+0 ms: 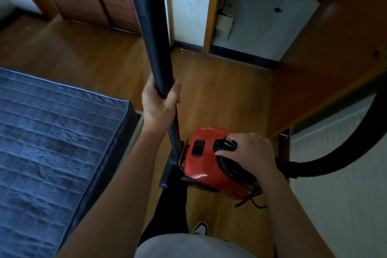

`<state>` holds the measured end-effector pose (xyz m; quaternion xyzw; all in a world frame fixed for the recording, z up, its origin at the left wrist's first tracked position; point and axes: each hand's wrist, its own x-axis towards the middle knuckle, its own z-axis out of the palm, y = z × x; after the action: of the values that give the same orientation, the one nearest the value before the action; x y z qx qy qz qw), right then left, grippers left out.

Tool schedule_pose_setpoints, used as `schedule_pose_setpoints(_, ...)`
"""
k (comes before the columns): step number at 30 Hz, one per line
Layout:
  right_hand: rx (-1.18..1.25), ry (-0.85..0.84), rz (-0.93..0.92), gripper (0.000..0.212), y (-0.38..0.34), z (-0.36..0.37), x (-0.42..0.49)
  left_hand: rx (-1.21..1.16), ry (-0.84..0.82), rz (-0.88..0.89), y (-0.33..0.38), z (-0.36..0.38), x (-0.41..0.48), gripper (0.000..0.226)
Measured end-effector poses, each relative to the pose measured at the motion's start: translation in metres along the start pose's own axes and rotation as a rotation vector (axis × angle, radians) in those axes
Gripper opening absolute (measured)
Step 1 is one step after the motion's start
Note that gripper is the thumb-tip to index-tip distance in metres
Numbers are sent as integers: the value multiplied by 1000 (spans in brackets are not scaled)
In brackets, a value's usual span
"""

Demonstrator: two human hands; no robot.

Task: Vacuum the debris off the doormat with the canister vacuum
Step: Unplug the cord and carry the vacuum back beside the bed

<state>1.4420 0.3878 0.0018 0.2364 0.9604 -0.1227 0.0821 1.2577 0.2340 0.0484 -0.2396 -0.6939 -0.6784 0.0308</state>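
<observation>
Between a quilted blue mattress [52,138] and a glossy wooden door [326,65], a person carries a red canister vacuum [209,165] above a laminate floor [219,94], apparently bringing the machine to the work rather than cleaning yet. Their right hand [249,153] is curled closed over the black carry handle [225,145] on the smooth plastic shell, taking the weight, while the left hand [161,102] is wrapped tight around the black wand [152,33], which is held nearly upright, probably to keep its long rigid tube from knocking the bed or door frames. A ribbed black hose [335,157] loops out from the canister and off the right edge. The wand's lower end, a dark flared piece [167,174], hangs beside the canister. No doormat can be seen from the head camera; pale crumbs [187,50] lie scattered against the dark skirting ahead, near an open doorway onto a grey floor [268,23].
</observation>
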Motion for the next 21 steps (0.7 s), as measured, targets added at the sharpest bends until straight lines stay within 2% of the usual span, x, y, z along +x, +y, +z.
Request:
schedule_pose_setpoints(6,-45,-89,-15,48,-13,-16,112,-14,-12,-23,-53,3,102,20)
schedule_pose_setpoints(15,-50,-104,-25,50,-57,-59,277,-36,-42,-44,-111,-5,257,13)
schedule_pose_setpoints(18,-44,-88,-23,49,-72,-69,321,-17,-16,-43,-129,-15,296,21)
schedule_pose_setpoints(21,-74,-62,-41,50,-86,-80,366,4,33,-47,-141,-26,334,16)
